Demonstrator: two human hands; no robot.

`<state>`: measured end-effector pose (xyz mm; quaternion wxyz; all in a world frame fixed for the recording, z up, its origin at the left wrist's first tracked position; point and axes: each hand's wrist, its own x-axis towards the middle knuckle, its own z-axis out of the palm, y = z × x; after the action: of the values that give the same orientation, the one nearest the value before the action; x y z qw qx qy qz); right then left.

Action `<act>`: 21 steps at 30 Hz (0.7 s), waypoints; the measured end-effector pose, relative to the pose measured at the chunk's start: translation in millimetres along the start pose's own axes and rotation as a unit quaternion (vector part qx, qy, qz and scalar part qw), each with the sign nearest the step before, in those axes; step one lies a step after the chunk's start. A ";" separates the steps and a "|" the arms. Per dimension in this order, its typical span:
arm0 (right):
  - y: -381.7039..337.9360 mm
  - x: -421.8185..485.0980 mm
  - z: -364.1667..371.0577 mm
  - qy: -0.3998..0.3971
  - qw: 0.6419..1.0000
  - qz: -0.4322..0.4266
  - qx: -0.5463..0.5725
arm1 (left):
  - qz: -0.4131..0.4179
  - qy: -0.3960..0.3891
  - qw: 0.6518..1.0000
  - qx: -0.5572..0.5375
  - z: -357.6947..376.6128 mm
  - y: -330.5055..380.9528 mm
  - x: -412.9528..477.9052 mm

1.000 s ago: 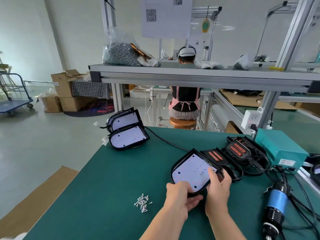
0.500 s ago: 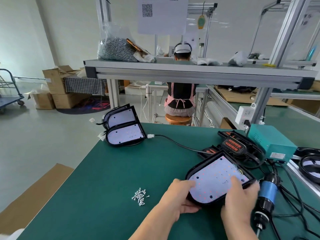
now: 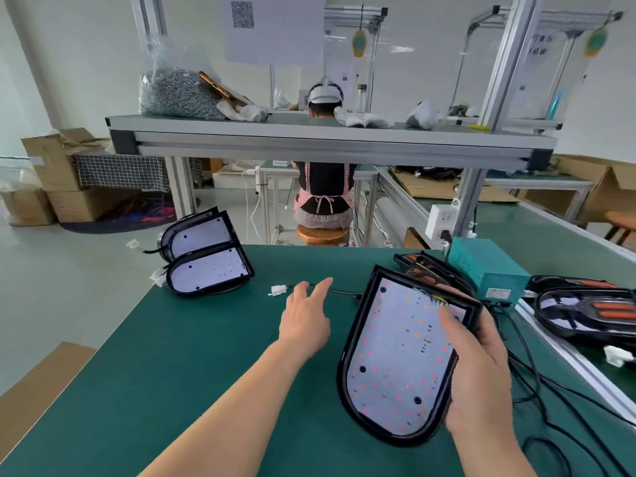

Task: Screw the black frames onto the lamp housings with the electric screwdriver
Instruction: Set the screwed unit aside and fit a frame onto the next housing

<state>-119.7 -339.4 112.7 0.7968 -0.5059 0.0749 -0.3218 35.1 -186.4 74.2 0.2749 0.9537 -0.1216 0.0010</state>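
Holds the lamp housing [image 3: 395, 356] by its edge in the right grip [image 3: 481, 373], tilted up from the tabletop [image 3: 172, 373], likely for positioning. Spreads the empty left grip [image 3: 303, 325] toward the white connector [image 3: 278, 290].

The lamp housing [image 3: 399, 352] is sitting tilted in the right hand [image 3: 481, 370]. It's D-shaped, with the rounded end toward the person and the white LED board facing up, dotted red and orange, and the black frame [image 3: 341, 373] is running round its rim. Two more framed housings [image 3: 210, 270] are leaning together far to the left, boards showing. Open black shells with orange parts [image 3: 588, 311] are lying well off to the right.
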 end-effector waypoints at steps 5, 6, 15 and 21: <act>-25.3 -0.8 -8.4 -0.105 0.991 0.048 0.064 | 0.026 -0.018 0.998 -0.051 -6.8 3.2 18.2; -29.4 -1.9 -9.2 -0.142 0.985 0.052 0.086 | 0.038 -0.026 0.997 -0.058 -7.6 5.2 20.7; -37.4 -4.6 -0.6 -0.215 0.967 0.062 0.123 | 0.014 0.004 1.000 -0.009 -16.6 5.5 39.4; -18.5 4.1 0.8 -0.149 0.976 0.074 0.142 | 0.059 -0.085 0.994 -0.042 -4.2 5.3 39.2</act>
<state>-124.2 -346.4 129.7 0.8843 -0.4228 -0.0537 -0.1907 72.2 -197.6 83.3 0.3027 0.9292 -0.2004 -0.0689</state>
